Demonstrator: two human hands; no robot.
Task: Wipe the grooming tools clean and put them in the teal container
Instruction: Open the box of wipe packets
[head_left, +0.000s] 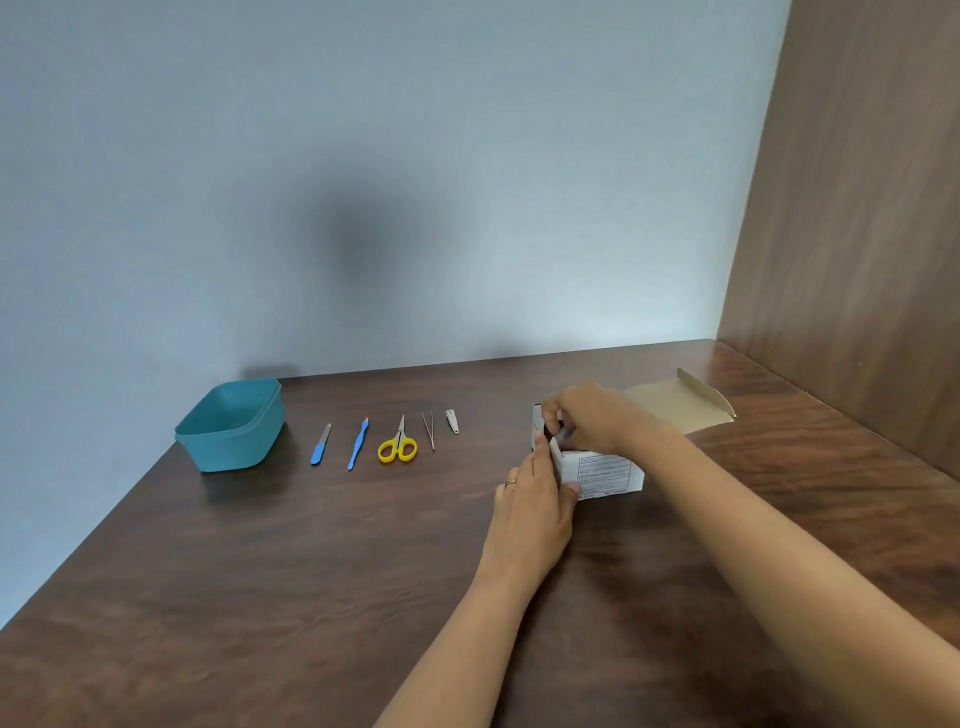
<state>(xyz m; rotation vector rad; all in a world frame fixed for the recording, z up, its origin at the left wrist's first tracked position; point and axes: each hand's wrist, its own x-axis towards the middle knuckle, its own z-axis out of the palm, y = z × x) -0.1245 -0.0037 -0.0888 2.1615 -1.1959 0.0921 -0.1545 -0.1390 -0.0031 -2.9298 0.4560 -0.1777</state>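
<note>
The fingers (554, 415) of the right hand (589, 415) curl into the open box (605, 474), probably after a wipe; whether they pinch anything I cannot tell. The left hand (535, 501) lays straight fingers (543, 453) against the box's side, bracing it. The box's blue print is too small to read. 5 tools lie in a row on the counter (260, 571), not yet wiped: file (321, 445), pusher (358, 445), scissors (398, 446), tweezers (429, 430) and clipper (452, 421). The teal container (234, 453) waits at the left end.

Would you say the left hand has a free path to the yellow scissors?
Probably yes: only bare table lies between the left hand and the scissors, though that hand rests on the box.
</note>
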